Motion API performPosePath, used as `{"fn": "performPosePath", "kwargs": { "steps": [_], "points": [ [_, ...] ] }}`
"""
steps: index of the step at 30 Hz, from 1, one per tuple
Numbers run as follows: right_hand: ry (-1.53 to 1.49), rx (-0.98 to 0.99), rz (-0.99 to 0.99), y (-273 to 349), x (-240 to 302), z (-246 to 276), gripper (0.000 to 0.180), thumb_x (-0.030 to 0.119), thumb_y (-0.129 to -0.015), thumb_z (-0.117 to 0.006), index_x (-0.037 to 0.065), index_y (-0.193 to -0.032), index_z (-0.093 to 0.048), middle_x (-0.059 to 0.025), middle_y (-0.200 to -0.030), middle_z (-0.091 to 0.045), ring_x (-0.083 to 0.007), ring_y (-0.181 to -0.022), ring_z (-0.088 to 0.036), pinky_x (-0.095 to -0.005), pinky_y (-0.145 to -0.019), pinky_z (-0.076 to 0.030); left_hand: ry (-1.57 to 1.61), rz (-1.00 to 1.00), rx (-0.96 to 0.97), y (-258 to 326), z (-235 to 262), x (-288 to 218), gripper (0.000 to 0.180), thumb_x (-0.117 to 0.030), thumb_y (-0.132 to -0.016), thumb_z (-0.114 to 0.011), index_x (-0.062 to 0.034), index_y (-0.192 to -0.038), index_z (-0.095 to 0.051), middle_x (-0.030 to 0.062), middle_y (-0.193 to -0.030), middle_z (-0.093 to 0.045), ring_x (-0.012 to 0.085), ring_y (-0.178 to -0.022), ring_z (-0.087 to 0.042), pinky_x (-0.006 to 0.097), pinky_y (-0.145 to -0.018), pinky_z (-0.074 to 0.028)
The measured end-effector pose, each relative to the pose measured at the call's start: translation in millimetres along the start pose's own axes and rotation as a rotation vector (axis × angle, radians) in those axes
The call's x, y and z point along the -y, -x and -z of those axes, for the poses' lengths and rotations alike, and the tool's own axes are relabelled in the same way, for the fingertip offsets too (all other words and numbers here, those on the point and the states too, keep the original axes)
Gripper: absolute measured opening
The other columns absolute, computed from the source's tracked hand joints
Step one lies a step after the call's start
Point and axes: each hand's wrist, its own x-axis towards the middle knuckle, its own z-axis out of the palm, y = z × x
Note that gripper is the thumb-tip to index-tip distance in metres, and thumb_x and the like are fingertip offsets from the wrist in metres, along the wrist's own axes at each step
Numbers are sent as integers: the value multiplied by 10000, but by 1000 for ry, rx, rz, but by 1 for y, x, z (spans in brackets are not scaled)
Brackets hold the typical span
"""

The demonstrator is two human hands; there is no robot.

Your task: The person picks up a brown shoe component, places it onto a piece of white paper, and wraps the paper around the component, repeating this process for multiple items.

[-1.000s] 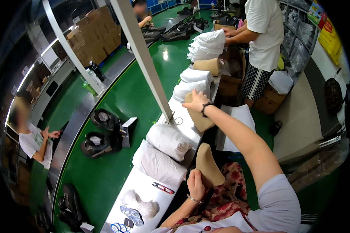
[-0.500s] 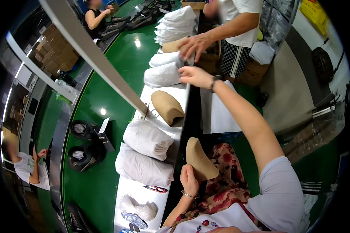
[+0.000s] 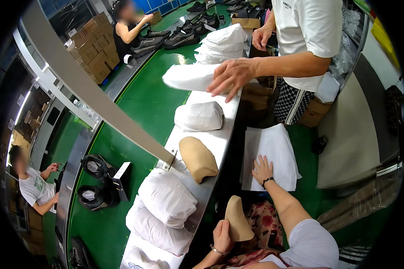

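Note:
My left hand [image 3: 221,236] is closed on a tan moulded shoe form [image 3: 239,219], a curved shell held just above my lap. Fingers spread, my right hand [image 3: 262,171] lies flat on a stack of white paper sheets [image 3: 276,148] to the right of the bench. A second tan form [image 3: 198,158] rests on the metal bench edge. Beside it are white paper-wrapped bundles, one farther off [image 3: 199,115] and two nearer, touching each other [image 3: 168,197].
A co-worker's hand [image 3: 233,76] holds a white-wrapped piece [image 3: 188,77] over the bench. Behind it stands a pile of white bundles [image 3: 222,42]. A slanting metal post [image 3: 107,98] meets the bench. Dark shoes [image 3: 94,195] and a small box [image 3: 121,179] stand on the green belt [image 3: 107,143].
My right hand has left the far bundles and come down onto the paper stack. The co-worker's hand has moved a white-wrapped piece leftward, off the bench surface. My left hand keeps its shoe form.

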Motion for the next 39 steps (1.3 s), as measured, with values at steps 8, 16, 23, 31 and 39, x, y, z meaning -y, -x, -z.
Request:
{"fn": "performPosePath", "kwargs": {
  "steps": [8, 16, 23, 31, 39],
  "points": [
    [-2, -251, 65, 5, -18, -27, 378, 261, -863, -484, 172, -1230, -502, -71, -1385, -347, -268, -1299, -274, -499, -1046, -175, -85, -17, 27, -14, -9, 17, 262, -210, -950, -444, -2, -825, -541, -39, -717, -467, 39, -685, -386, 201, -604, -354],
    [-1145, -84, -255, -17, -96, -28, 320, 290, -895, -499, 58, -1094, -595, -75, -1095, -591, -193, -1075, -501, -340, -936, -347, -91, -69, 75, -19, -6, 25, 264, -228, -947, -452, -3, -838, -537, -35, -706, -454, 46, -685, -390, 209, -598, -363],
    [-1541, -2, -244, 16, -78, 108, 424, 302, -899, -507, -63, -1108, -555, -76, -1040, -594, -135, -953, -528, -254, -866, -387, -44, -52, 83, -34, -10, 27, 238, -227, -932, -487, -3, -882, -551, -23, -762, -511, 50, -716, -432, 210, -638, -388],
    [-1125, 85, 311, 159, 40, 235, 372, 234, -940, -424, 30, -1241, -502, -119, -1369, -384, -244, -1293, -315, -341, -1051, -249, 195, -150, 189, -59, -34, 18, 227, -213, -922, -512, -9, -1008, -561, -14, -896, -557, 60, -811, -475, 211, -741, -397],
    [-786, -66, 187, 194, 84, 221, 231, 172, -788, -588, 18, -957, -618, -185, -1074, -573, -351, -935, -568, -422, -785, -462, 633, -83, 449, -20, -37, -11, 152, -164, -920, -514, -39, -991, -564, 0, -878, -600, 69, -766, -558, 213, -680, -465]
  ]
}}
